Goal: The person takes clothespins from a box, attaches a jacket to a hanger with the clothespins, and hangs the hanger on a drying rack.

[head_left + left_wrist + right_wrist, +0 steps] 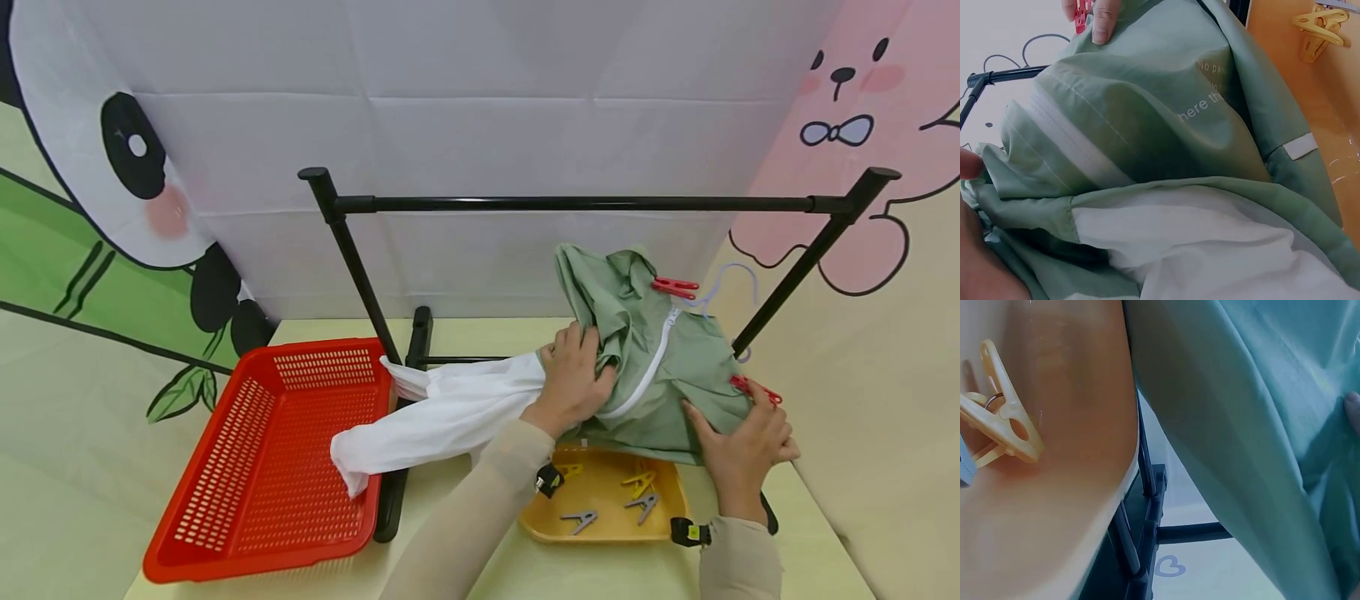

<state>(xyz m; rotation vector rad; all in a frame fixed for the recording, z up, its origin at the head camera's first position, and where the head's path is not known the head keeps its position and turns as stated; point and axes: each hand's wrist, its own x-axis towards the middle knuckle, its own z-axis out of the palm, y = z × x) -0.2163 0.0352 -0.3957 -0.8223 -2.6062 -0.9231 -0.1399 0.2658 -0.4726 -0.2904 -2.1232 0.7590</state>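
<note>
A green and white zip jacket [637,367] lies slanted across the front of the rack, its white part stretching left to the red basket. My left hand [573,375] grips the bunched green cloth left of the white zip [656,358]. At the jacket's right edge my right hand [750,446] holds the cloth, thumb on top, fingers beside a red clothespin [757,389]. Another red clothespin [675,287] is clipped near the upper edge. A lilac hanger [731,279] shows partly there; the rest is hidden by cloth. White lettering [1200,106] appears in the left wrist view.
A black rack [577,204] stands behind the jacket. The red basket [202,425] is at left, with white cloth over its right rim. Below the jacket sits a yellow tray [607,533] with yellow clothespins [639,483] and grey clothespins [581,521].
</note>
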